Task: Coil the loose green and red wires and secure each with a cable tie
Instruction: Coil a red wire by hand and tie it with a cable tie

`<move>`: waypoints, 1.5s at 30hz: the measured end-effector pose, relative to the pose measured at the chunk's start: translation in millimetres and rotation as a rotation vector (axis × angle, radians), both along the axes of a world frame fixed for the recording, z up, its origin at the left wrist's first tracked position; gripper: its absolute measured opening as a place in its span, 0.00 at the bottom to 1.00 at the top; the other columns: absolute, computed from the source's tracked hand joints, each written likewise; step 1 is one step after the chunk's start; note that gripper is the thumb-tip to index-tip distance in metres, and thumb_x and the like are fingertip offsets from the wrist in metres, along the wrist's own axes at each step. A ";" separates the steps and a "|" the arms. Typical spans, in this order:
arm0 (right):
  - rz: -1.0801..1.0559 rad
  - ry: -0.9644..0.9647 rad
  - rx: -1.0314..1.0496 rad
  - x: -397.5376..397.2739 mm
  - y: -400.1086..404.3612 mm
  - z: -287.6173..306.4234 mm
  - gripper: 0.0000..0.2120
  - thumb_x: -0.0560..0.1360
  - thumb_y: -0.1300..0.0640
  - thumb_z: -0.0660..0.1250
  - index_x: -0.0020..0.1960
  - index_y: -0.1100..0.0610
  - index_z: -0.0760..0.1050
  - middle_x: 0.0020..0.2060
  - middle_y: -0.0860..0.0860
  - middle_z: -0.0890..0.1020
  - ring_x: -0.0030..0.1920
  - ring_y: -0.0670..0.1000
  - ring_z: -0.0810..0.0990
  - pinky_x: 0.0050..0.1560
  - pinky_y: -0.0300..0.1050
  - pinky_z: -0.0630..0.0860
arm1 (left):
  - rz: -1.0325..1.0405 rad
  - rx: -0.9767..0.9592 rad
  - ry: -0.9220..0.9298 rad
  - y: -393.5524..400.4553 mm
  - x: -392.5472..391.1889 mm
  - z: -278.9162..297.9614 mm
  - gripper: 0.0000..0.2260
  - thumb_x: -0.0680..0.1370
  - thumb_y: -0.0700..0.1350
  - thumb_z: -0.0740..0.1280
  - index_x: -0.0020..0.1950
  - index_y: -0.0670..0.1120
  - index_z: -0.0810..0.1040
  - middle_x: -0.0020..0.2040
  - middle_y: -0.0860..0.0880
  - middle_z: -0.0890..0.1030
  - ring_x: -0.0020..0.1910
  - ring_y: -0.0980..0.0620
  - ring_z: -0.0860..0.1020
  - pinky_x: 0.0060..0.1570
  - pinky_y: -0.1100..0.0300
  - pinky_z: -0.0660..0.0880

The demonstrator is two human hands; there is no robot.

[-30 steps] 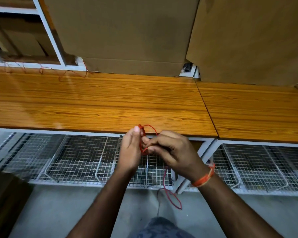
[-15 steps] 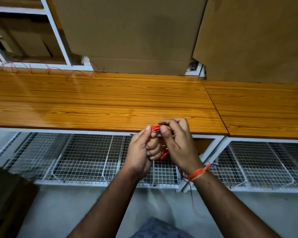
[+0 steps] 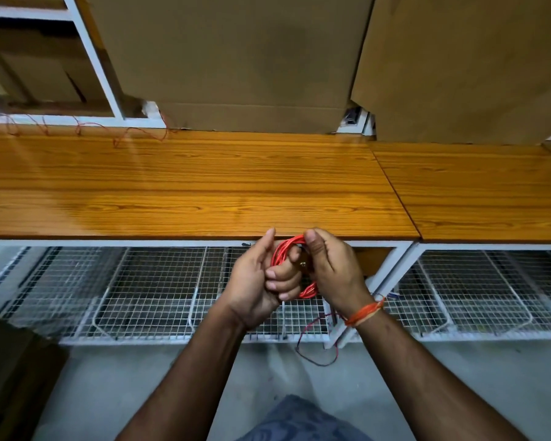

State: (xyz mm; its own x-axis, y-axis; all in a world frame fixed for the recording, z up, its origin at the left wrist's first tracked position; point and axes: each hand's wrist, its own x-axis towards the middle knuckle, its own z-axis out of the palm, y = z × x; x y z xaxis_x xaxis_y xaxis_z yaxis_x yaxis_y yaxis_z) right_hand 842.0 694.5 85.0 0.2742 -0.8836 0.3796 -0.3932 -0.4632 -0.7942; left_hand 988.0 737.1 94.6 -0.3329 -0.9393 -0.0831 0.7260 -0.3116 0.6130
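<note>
Behind the table [image 3: 204,186], plain cardboard boxes [image 3: 236,58] are cut off at the top edge and show no readable writing. Below its front edge, the left hand [image 3: 261,281] and right hand [image 3: 331,268] both grip the red wire coil [image 3: 283,253], hiding most loops; a loose tail [image 3: 315,345] dangles, dim.

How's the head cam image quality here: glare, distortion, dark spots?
Head view: a soft glare patch on the wooden benchtop at left; wide-angle bowing bends the bench edge and wire baskets; lower-left corner falls into deep shadow; the red wire coil between left hand and right hand is lit and fairly sharp.
</note>
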 end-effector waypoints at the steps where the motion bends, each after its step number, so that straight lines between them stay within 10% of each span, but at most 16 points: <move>1: 0.004 -0.022 0.028 -0.1 1.0 -1.3 0.22 0.84 0.42 0.54 0.42 0.56 0.73 0.29 0.47 0.72 0.30 0.44 0.70 0.31 0.43 0.65 | -0.003 0.011 0.015 -1.0 -2.0 0.1 0.21 0.83 0.56 0.54 0.40 0.43 0.74 0.23 0.56 0.61 0.21 0.57 0.53 0.23 0.63 0.55; 9: 0.209 -0.007 0.289 -30.6 9.5 -17.6 0.08 0.85 0.51 0.62 0.51 0.54 0.75 0.32 0.51 0.78 0.28 0.48 0.75 0.29 0.45 0.71 | 0.289 0.206 0.224 -9.1 4.2 -6.9 0.17 0.85 0.51 0.53 0.38 0.49 0.67 0.24 0.56 0.53 0.22 0.57 0.49 0.21 0.66 0.51; 17: 0.127 0.065 0.144 -68.5 23.7 -39.7 0.04 0.81 0.55 0.69 0.48 0.49 0.81 0.43 0.45 0.82 0.47 0.49 0.81 0.47 0.50 0.79 | 0.613 0.187 0.333 -17.6 39.7 -16.5 0.18 0.87 0.53 0.51 0.40 0.49 0.68 0.24 0.56 0.64 0.21 0.59 0.62 0.24 0.66 0.60; 27: 0.236 0.199 -0.295 -18.5 6.2 15.2 0.04 0.80 0.57 0.70 0.50 0.55 0.83 0.42 0.47 0.80 0.46 0.50 0.77 0.47 0.44 0.72 | 0.528 -0.186 -0.607 -8.1 -6.3 -27.9 0.19 0.87 0.50 0.52 0.49 0.36 0.71 0.28 0.49 0.76 0.24 0.54 0.71 0.26 0.63 0.69; 38: 0.080 -0.062 -0.166 -7.1 -22.4 18.1 0.01 0.79 0.60 0.72 0.49 0.57 0.83 0.44 0.46 0.82 0.47 0.44 0.80 0.48 0.39 0.74 | 0.253 -0.194 -0.388 -5.9 -10.4 -17.3 0.13 0.82 0.52 0.60 0.41 0.47 0.68 0.25 0.53 0.60 0.21 0.58 0.55 0.22 0.68 0.52; 45: -0.034 -0.053 -0.043 8.2 -6.0 0.0 0.20 0.85 0.45 0.54 0.50 0.55 0.80 0.45 0.50 0.79 0.50 0.45 0.78 0.50 0.44 0.74 | 0.261 -0.173 -0.156 -8.4 -19.8 -8.4 0.14 0.84 0.53 0.57 0.43 0.46 0.67 0.24 0.55 0.60 0.19 0.61 0.56 0.20 0.71 0.57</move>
State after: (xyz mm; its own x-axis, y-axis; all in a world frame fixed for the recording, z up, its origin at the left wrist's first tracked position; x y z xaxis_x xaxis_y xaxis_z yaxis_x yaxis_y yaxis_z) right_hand 850.3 688.5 84.9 0.2227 -0.8748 0.4303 -0.3675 -0.4841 -0.7941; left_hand 968.3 728.6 86.2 -0.0760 -0.9957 0.0538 0.6606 -0.0098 0.7506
